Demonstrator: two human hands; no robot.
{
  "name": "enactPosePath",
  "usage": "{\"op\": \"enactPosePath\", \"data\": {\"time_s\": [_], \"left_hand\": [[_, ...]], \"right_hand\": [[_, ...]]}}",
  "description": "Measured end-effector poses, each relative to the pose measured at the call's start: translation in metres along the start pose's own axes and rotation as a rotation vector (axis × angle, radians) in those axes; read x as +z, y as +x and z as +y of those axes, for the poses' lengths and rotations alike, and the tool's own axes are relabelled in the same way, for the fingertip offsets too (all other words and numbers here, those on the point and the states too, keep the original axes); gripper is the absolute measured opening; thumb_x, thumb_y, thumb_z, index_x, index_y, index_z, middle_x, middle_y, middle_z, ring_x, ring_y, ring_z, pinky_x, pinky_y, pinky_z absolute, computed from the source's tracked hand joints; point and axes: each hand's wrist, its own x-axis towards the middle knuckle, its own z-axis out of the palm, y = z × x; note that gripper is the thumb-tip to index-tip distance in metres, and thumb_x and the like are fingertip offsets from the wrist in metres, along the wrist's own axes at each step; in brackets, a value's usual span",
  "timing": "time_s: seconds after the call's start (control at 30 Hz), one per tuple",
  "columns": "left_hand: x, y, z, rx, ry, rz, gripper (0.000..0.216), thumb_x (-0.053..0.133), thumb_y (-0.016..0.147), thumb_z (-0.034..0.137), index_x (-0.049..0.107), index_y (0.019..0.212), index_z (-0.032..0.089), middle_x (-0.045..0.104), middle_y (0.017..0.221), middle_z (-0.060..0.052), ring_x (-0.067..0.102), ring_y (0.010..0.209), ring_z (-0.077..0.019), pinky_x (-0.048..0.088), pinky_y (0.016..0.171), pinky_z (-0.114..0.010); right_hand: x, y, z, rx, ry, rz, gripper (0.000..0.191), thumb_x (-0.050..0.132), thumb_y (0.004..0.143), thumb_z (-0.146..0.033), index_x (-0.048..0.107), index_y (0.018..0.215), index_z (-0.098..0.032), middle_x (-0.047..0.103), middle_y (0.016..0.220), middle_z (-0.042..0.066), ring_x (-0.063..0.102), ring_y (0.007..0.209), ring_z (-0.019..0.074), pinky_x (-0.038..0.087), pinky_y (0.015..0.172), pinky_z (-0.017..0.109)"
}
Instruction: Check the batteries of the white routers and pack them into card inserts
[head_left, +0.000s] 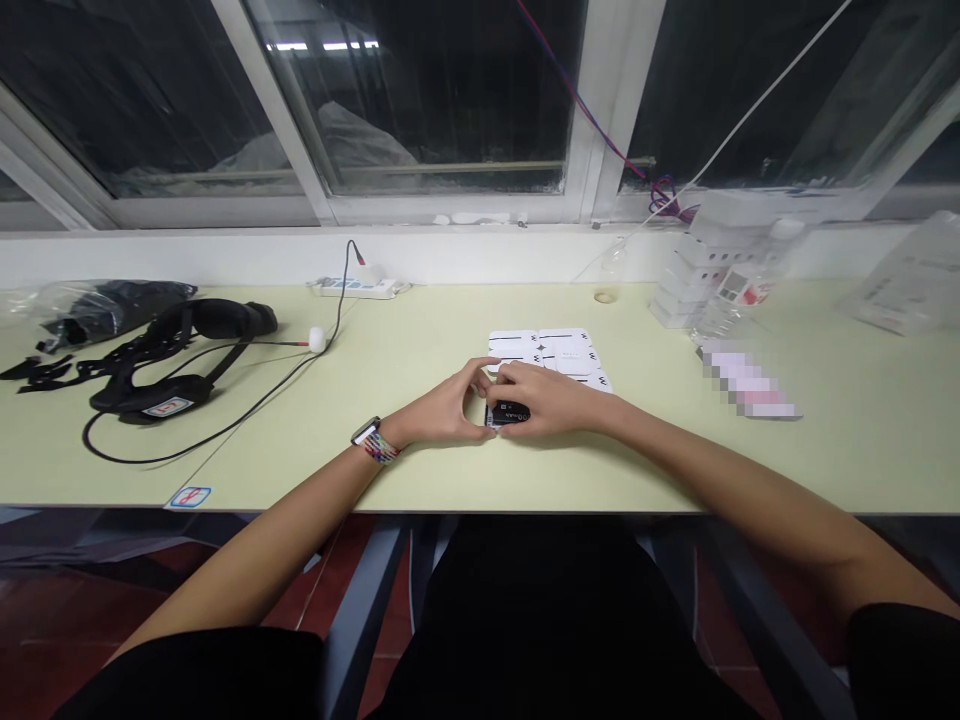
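Note:
A black battery (511, 411) with white print ending in "00mAh" lies low over the table between my hands. My right hand (546, 402) is closed over its right part, fingers bent across the top edge and thumb at the bottom edge. From the left, my left hand (452, 405) curves in a C, its thumb and fingertips meeting the battery's left end. A pale strip with dark marks shows at that end; I cannot tell whether it belongs to the battery. Just behind my hands are flat white cards (576, 343) with black marks, a small white piece resting on them.
A black headset (161, 390) and its cable (277, 405) lie on the left, near a power strip (360, 288). At the right stand white boxes (679, 285), a clear bottle (731, 300) and a blurred-out flat item (750, 382). A tape roll (604, 296) lies behind the cards.

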Motion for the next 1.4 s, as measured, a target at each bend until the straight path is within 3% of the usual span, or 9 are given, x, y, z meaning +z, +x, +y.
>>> {"op": "enactPosePath", "data": {"time_s": [0.17, 0.33, 0.67, 1.4], "left_hand": [[0.0, -0.001, 0.002, 0.019, 0.014, 0.021, 0.1, 0.087, 0.08, 0.032, 0.035, 0.166, 0.031, 0.064, 0.127, -0.009, 0.065, 0.119, -0.031, 0.053, 0.107, -0.051], [0.0, -0.003, 0.0, -0.004, -0.004, 0.006, 0.104, 0.087, 0.08, 0.03, 0.032, 0.167, 0.03, 0.065, 0.126, -0.009, 0.065, 0.123, -0.0309, 0.051, 0.114, -0.055], [-0.001, -0.004, -0.001, -0.04, 0.012, 0.003, 0.1, 0.086, 0.079, 0.03, 0.035, 0.165, 0.028, 0.065, 0.126, -0.009, 0.066, 0.124, -0.0318, 0.051, 0.116, -0.058], [-0.002, -0.004, 0.001, -0.057, 0.021, -0.004, 0.098, 0.087, 0.081, 0.032, 0.038, 0.166, 0.03, 0.067, 0.13, -0.01, 0.065, 0.128, -0.0323, 0.05, 0.116, -0.057]], "right_hand": [[-0.024, -0.001, -0.002, 0.064, 0.17, 0.036, 0.019, 0.072, 0.092, -0.031, 0.065, 0.108, -0.025, 0.059, 0.111, 0.006, 0.056, 0.099, 0.0255, 0.045, 0.084, 0.037], [-0.047, -0.032, 0.013, 0.097, 0.262, 0.135, 0.022, 0.077, 0.088, -0.031, 0.06, 0.1, -0.025, 0.06, 0.107, 0.004, 0.055, 0.096, 0.0234, 0.045, 0.086, 0.037], [-0.046, -0.097, 0.031, 0.278, 0.21, 0.153, 0.028, 0.077, 0.078, -0.026, 0.058, 0.098, -0.026, 0.064, 0.104, 0.004, 0.059, 0.097, 0.0251, 0.048, 0.086, 0.038], [-0.046, -0.098, 0.032, 0.31, 0.194, 0.104, 0.03, 0.077, 0.076, -0.027, 0.062, 0.102, -0.026, 0.067, 0.108, 0.006, 0.061, 0.098, 0.0266, 0.05, 0.086, 0.041]]}}
